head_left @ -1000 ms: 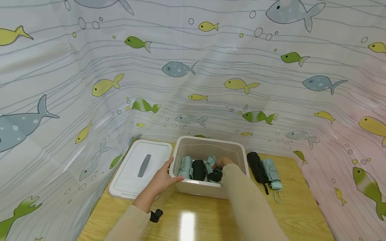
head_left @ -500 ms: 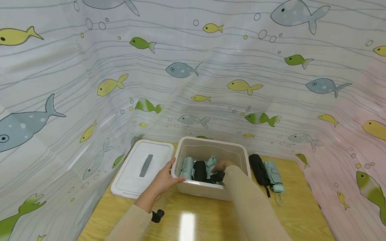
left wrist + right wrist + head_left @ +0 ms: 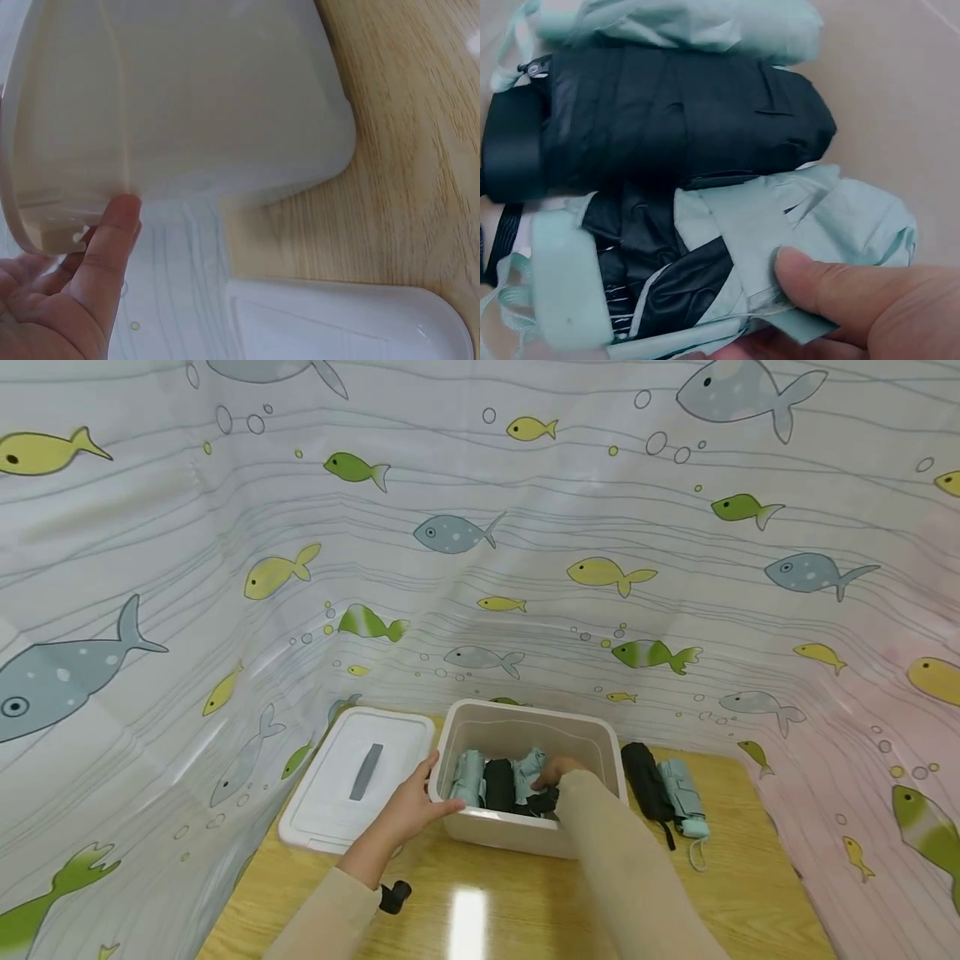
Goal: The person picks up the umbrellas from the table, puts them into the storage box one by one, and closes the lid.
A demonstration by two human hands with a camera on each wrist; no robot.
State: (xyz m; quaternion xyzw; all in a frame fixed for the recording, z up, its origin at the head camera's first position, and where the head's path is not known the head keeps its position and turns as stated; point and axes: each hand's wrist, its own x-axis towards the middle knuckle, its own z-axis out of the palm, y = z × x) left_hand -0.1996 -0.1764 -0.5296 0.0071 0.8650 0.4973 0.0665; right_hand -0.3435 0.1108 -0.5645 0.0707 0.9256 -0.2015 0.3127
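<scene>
My left hand (image 3: 411, 806) grips the left end of a beige plastic bin (image 3: 536, 712) at its rim, thumb along the front edge. In the left wrist view its fingers (image 3: 105, 255) lie against the bin's wall. Inside the bin, my right hand (image 3: 562, 768) pinches a folded mint umbrella (image 3: 757, 225) by its closing strap, thumb on top and fingers underneath. Black lining shows among this umbrella's folds near the pale handle. Beside it lie a rolled black umbrella (image 3: 675, 124) and, beyond that, another mint umbrella (image 3: 705, 26). The right forearm hides the bin's right front.
A white lid (image 3: 322, 793) with a grey handle lies left of the bin. To the right, a black umbrella (image 3: 647, 781) and a mint umbrella (image 3: 681, 789) lie on the wooden table (image 3: 525, 902). A fish-print sheet (image 3: 480, 568) hangs around the table's back and sides.
Within the bin, my right hand has shifted the mint umbrella's folds; more mint fabric shows upward, and its dark portion sits differently. The left hand keeps its hold on the bin.
</scene>
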